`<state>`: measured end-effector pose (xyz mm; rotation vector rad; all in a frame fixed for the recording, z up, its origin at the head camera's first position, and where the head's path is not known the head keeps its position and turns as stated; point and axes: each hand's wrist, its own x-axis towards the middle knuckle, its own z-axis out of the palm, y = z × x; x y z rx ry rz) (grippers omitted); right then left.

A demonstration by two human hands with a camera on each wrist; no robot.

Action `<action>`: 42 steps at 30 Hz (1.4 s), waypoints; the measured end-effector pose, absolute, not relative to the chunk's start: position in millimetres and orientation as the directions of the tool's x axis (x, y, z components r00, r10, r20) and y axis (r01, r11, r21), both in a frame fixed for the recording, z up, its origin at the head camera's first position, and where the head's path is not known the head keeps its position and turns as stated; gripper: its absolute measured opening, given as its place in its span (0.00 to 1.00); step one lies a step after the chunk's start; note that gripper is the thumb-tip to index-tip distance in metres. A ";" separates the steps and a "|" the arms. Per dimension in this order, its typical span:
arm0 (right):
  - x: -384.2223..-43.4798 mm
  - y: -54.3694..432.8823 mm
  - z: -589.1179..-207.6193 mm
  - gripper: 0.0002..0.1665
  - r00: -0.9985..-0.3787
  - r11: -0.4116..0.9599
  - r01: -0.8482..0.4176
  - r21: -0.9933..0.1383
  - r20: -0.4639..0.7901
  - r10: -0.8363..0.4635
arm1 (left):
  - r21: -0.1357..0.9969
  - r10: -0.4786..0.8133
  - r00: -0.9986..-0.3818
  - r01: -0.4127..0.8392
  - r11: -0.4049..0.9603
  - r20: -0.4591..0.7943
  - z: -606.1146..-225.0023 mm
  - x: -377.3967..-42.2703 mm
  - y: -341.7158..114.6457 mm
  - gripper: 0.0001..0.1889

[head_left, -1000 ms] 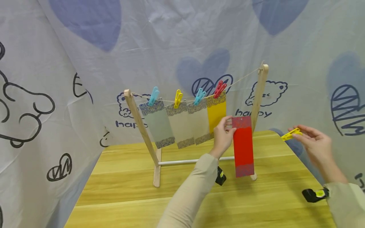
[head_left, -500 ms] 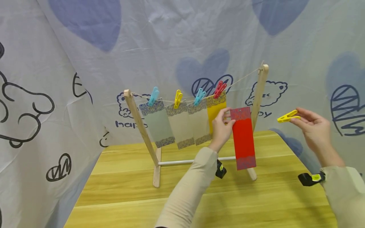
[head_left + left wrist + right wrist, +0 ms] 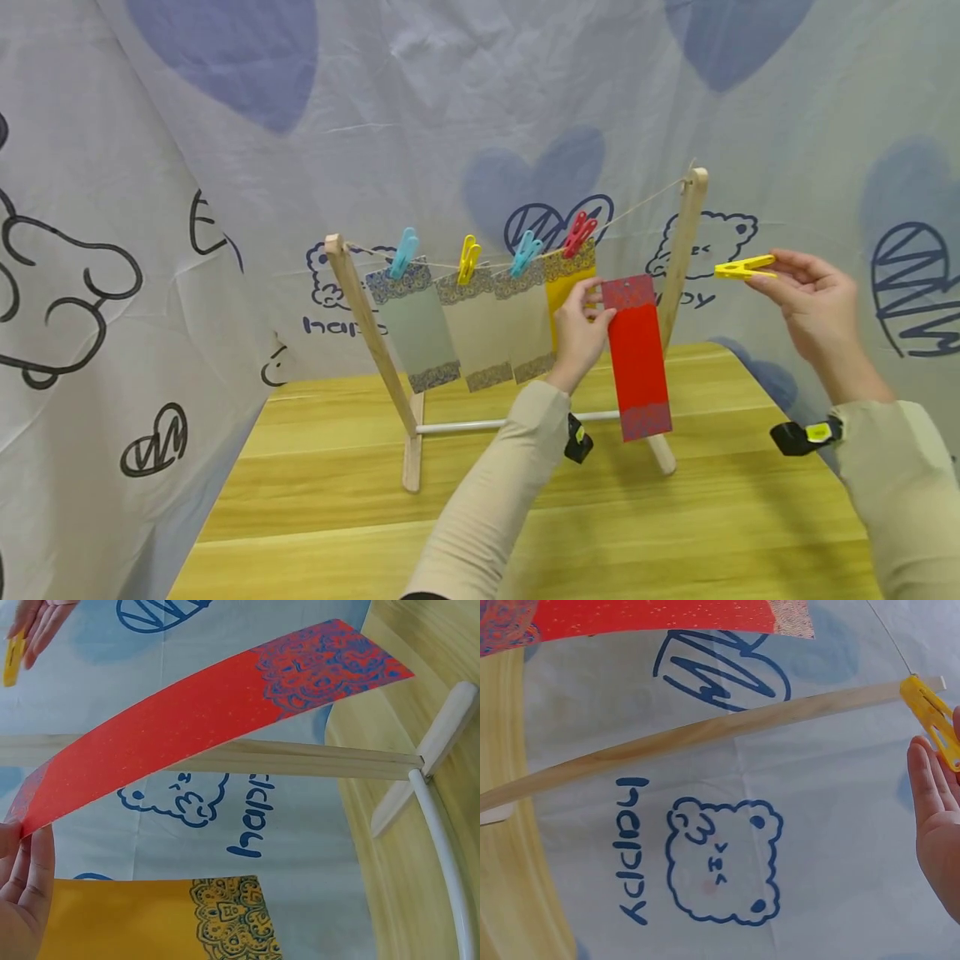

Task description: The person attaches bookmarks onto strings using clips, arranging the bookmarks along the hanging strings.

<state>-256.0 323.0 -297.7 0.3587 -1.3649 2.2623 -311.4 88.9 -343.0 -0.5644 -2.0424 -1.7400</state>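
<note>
A small wooden drying rack [image 3: 369, 321] stands on the table, with a string [image 3: 637, 204] between its two posts. Several patterned paper strips hang from it by coloured clothespins; the yellow strip [image 3: 567, 292] sits furthest right under a red pin [image 3: 578, 234]. My left hand [image 3: 579, 329] pinches the top edge of a red paper strip [image 3: 636, 358] [image 3: 187, 720], held below the string beside the yellow one. My right hand [image 3: 806, 304] pinches a yellow clothespin [image 3: 744, 267] [image 3: 930, 720], to the right of the right post [image 3: 678, 242].
A printed fabric backdrop [image 3: 450, 125] closes in the back and both sides. The wooden table [image 3: 337, 508] lies in front of the rack, whose white crossbar [image 3: 480, 426] runs low between the posts.
Both hands have risen. The red strip moved up towards the string beside the yellow strip. The yellow clothespin went up and left, nearer the right post.
</note>
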 end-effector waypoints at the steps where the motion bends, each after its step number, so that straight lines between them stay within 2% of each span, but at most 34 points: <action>1: -256.9 322.5 -295.0 0.19 -0.853 -0.409 -0.522 -0.749 0.453 0.259 | 0.826 0.049 -0.838 0.544 0.150 0.543 -342.1 -311.3 88.7 0.20; 5: -260.8 320.0 -282.9 0.20 -0.836 -0.442 -0.549 -0.710 0.478 0.269 | 0.817 0.049 -0.833 0.552 0.166 0.552 -338.5 -311.6 88.0 0.20; 9: -263.2 317.1 -270.4 0.21 -0.826 -0.419 -0.564 -0.712 0.484 0.288 | 0.810 0.046 -0.827 0.558 0.180 0.560 -333.8 -312.9 87.8 0.20; 14: -266.1 312.2 -258.3 0.23 -0.810 -0.299 -0.583 -0.755 0.512 0.286 | 0.803 0.041 -0.821 0.566 0.186 0.569 -327.1 -314.5 87.5 0.20; 20: -271.1 304.6 -244.5 0.20 -0.756 -0.168 -0.650 -0.741 0.610 0.238 | 0.790 0.034 -0.810 0.580 0.199 0.586 -322.1 -316.2 87.0 0.20; 31: -285.6 290.9 -219.5 0.19 -0.764 -0.009 -0.627 -0.779 0.612 0.202 | 0.780 0.008 -0.803 0.582 0.229 0.596 -317.6 -321.6 85.7 0.19; 33: -289.0 287.5 -215.6 0.19 -0.756 0.052 -0.629 -0.776 0.626 0.190 | 0.780 0.004 -0.804 0.579 0.237 0.595 -315.5 -321.3 86.0 0.19; 36: -293.5 282.4 -209.3 0.19 -0.731 0.251 -0.619 -0.744 0.663 0.162 | 0.779 0.008 -0.805 0.578 0.244 0.594 -311.8 -320.8 86.4 0.19; 39: -297.2 277.3 -201.9 0.19 -0.698 0.481 -0.581 -0.656 0.706 0.119 | 0.776 0.008 -0.801 0.583 0.242 0.599 -307.5 -320.4 87.0 0.19; 42: -300.0 271.9 -194.1 0.20 -0.681 0.618 -0.532 -0.579 0.726 0.094 | 0.778 0.005 -0.802 0.581 0.240 0.598 -304.3 -320.7 87.9 0.19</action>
